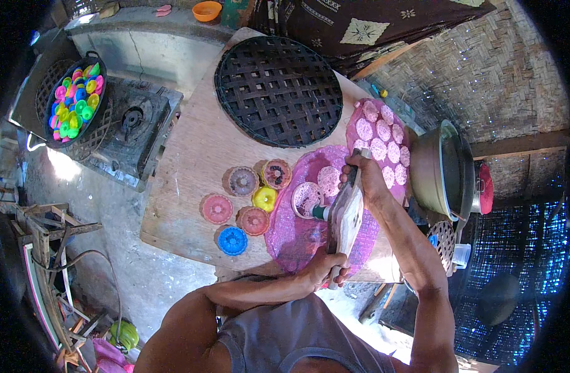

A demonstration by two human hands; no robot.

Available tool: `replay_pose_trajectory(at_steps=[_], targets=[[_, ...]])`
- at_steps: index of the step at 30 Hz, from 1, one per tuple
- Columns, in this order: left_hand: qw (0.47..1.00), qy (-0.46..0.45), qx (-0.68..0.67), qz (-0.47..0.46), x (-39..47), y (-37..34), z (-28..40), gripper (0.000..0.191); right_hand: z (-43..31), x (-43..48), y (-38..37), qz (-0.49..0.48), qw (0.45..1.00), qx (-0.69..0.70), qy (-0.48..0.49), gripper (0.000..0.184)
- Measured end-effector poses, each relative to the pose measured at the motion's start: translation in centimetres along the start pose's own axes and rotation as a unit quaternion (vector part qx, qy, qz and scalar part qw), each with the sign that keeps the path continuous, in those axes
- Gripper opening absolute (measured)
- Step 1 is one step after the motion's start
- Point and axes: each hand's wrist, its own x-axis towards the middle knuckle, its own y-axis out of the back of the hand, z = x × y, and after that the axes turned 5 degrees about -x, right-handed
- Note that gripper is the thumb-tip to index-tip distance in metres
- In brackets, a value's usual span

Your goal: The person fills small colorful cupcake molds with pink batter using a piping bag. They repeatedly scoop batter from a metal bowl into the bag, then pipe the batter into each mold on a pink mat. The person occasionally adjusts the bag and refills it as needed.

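Both my hands grip a wooden hand press [345, 214] that spans the table's right part. My right hand [369, 175] is closed around its far handle, and my left hand [327, 268] around its near handle. A green and white cylinder [319, 212] juts from the press's left side, over a round mat [308, 198] bearing pink strands. Just beyond it, a pink lacy noodle round [329, 181] lies on a pink plastic sheet [294, 247]. More pink noodle rounds [379, 149] sit in rows on a second pink sheet [349, 133] farther right.
Fluted moulds, including a blue one [232, 240] and a yellow one [265, 199], stand on the wooden table [182, 191]. A black woven tray [279, 91] lies at the back. A large metal pot [427, 170] stands right; a stove [133, 121] and a basin of colourful moulds [75, 102] are left.
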Motion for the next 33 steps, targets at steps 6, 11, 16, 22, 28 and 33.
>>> replay_pose_trajectory(at_steps=[6, 11, 16, 22, 28, 33], targets=[[0.998, -0.045, 0.027, 0.039, -1.0, 0.4, 0.7, 0.012, 0.2, 0.3, -1.9, -0.008, 1.0, -0.006, 0.009, 0.007], [0.999, -0.03, 0.003, 0.022, -0.5, 1.7, 0.6, 0.015, -0.1, 0.8, -2.8, -0.011, 0.999, -0.017, 0.03, 0.008], [0.999, -0.031, 0.021, 0.04, 0.1, 0.7, 1.9, 0.018, -1.6, 0.6, -2.8, 0.021, 0.997, -0.046, 0.062, 0.007], [0.998, -0.001, 0.05, 0.022, 0.2, -0.3, 1.1, 0.012, -0.6, 0.1, -0.2, 0.047, 0.997, -0.021, 0.065, 0.006], [0.998, -0.004, 0.053, 0.038, -0.2, 0.3, -0.1, 0.011, 0.6, -0.4, -0.2, 0.054, 0.997, -0.012, 0.059, 0.007], [0.999, -0.001, 0.035, -0.001, -0.1, 1.1, 0.6, 0.018, -0.4, -0.9, -1.1, 0.057, 0.996, -0.026, 0.067, 0.007]])
